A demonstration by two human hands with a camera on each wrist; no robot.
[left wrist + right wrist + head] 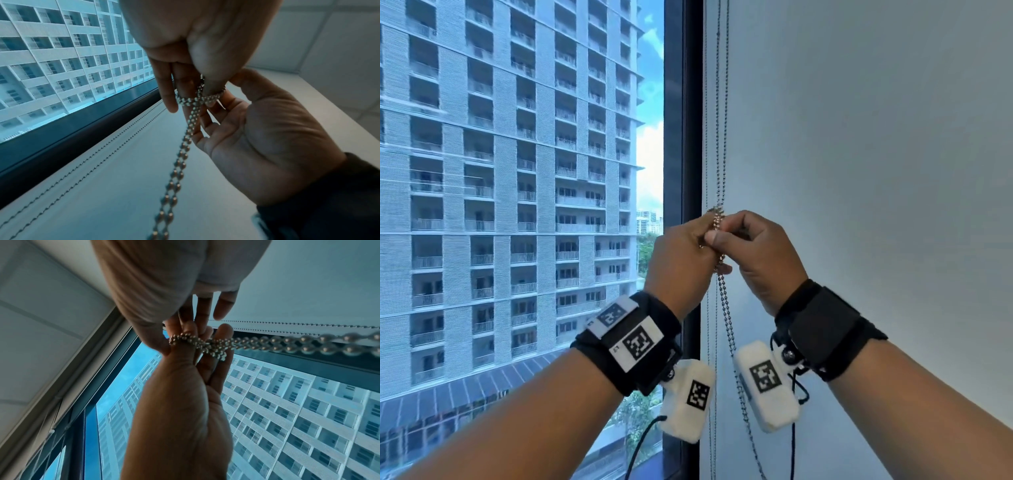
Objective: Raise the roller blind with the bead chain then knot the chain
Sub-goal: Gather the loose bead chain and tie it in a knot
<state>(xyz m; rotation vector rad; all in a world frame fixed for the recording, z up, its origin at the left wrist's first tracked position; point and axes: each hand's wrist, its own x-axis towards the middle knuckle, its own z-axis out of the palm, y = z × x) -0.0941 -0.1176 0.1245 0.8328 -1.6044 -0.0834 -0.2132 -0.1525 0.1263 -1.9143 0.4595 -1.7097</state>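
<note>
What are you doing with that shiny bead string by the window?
A person is tying a knot in the bead chain of a roller blind. Both hands are up at the chain beside the dark window frame. The left hand and the right hand each pinch it where it is looped and bunched. The knot looks half made, not pulled tight yet, and the rest of the chain hangs down below.

Left hand (681, 260) and right hand (760, 253) meet dead centre, touching, the chain (726, 315) bunched between them. From there the chain runs up toward 12 o'clock and hangs down toward 6, passing between the wrists. Window (517, 205) fills the 9 o'clock side, tower block (482, 137) beyond it. Frame (683, 137) stands just left of the chain; wall (876, 154) spreads to 3 o'clock.
</note>
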